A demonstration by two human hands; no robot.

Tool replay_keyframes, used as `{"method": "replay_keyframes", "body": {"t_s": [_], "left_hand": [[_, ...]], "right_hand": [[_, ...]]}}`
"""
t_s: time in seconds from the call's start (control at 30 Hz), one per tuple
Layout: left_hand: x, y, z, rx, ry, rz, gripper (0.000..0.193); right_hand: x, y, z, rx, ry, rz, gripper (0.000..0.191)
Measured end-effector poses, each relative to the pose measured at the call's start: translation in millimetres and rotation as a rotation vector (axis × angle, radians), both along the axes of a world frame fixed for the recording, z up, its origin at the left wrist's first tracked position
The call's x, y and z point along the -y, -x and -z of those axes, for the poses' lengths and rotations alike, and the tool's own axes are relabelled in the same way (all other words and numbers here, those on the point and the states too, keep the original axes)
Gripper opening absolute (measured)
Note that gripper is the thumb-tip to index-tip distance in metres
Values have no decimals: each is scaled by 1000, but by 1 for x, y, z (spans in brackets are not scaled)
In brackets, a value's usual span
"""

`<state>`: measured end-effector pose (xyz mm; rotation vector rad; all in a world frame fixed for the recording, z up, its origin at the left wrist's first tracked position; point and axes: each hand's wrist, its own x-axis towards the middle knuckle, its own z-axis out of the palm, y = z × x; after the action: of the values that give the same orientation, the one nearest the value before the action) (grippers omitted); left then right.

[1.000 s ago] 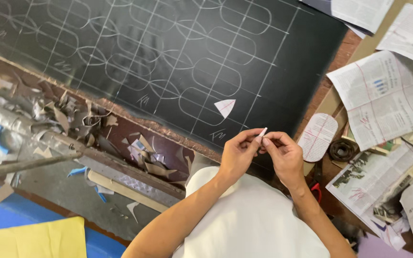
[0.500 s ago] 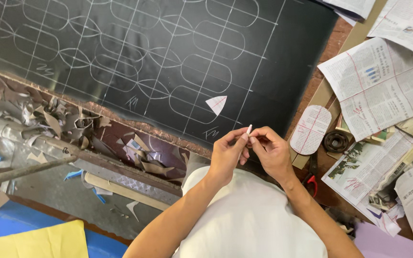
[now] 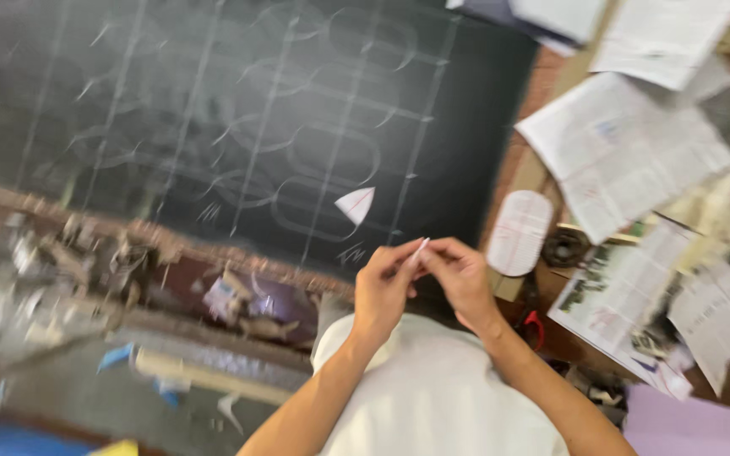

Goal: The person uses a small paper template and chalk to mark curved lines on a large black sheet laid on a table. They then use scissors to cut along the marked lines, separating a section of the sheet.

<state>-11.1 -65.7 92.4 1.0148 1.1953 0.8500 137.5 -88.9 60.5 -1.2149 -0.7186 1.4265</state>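
A thin white sliver [image 3: 420, 247], perhaps a bit of paper or chalk (the picture is smeared by motion), is pinched between both hands just above the person's white-clad lap. The left hand [image 3: 384, 285] and the right hand [image 3: 460, 277] are each closed around it with fingertips meeting. Compared with a second ago the hands have kept the same pinch and barely shifted; it is the head that has swung, so the whole scene has slid and blurred. The handling is evidently ongoing, with nothing put down.

Beyond the hands lies a dark sheet [image 3: 213, 127] marked with white rounded outlines and grid lines, a small white wedge-shaped piece [image 3: 356, 204] resting on it just beside them. To the right sit a white oval template [image 3: 519, 232] and strewn newspapers [image 3: 627, 152]. Left, along the table's edge, a band of scraps [image 3: 128, 270] crowds the space; the open room is over the dark sheet.
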Motion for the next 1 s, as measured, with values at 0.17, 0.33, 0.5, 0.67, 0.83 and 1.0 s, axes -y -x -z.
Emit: {"method": "replay_keyframes", "body": {"t_s": [0.17,0.33,0.5,0.67,0.83,1.0], "left_hand": [[-1,-19,5,122,125,13,25],[-1,-36,6,89,125,60,26],[1,-53,29,89,268,106,26],[18,-68,120,45,-195,253,24],[-2,-102,198,-226,-110,474,28],[-3,-148,200,-355,-36,569,33]], "right_hand": [[8,-22,-2,3,-7,3,17],[15,-33,-16,-28,-12,43,17],[20,-60,-25,290,-38,120,16],[42,-82,-14,403,75,161,16],[60,-93,8,347,26,205,19],[68,-107,26,201,57,165,22]]}}
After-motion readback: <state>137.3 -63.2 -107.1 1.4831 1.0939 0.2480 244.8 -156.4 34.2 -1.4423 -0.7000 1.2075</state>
